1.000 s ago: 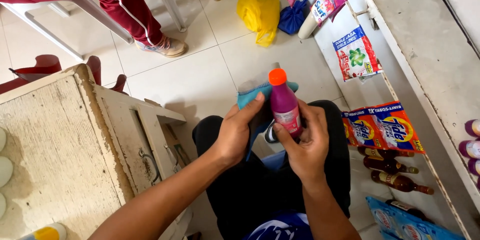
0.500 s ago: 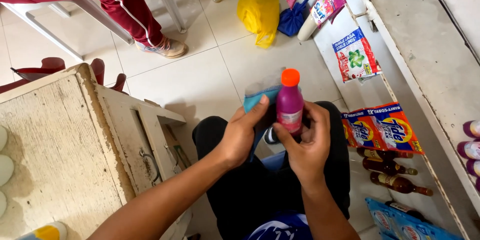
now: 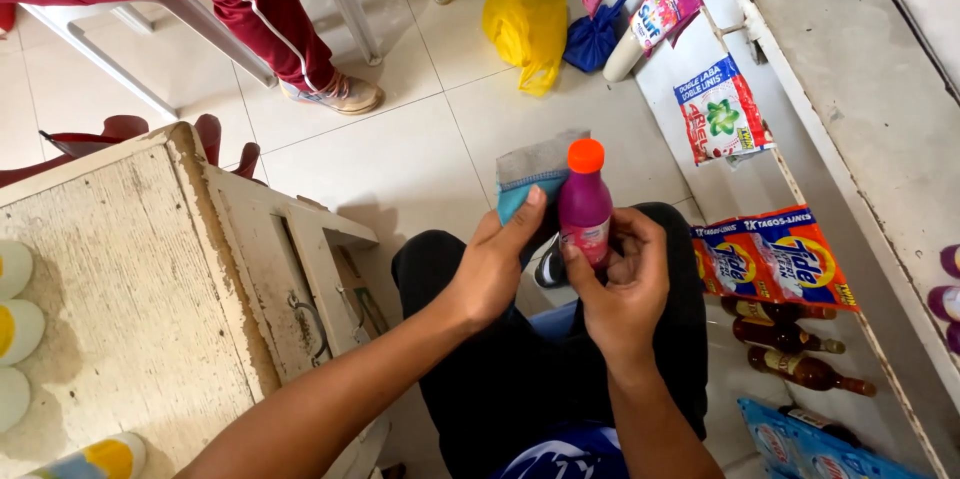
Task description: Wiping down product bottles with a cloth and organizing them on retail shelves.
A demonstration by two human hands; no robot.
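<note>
Over the pale tiled floor [image 3: 400, 159], the right hand [image 3: 620, 284] grips the purple bottle [image 3: 585, 214] upright above the lap while the left hand [image 3: 495, 264] presses a blue cloth [image 3: 530, 179] against its side; steady wiping needs a firm hold.

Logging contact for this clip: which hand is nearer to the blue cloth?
Left. The left hand presses the blue cloth against the purple bottle, thumb on it. The right hand grips the bottle from the far side, apart from the cloth.
</note>
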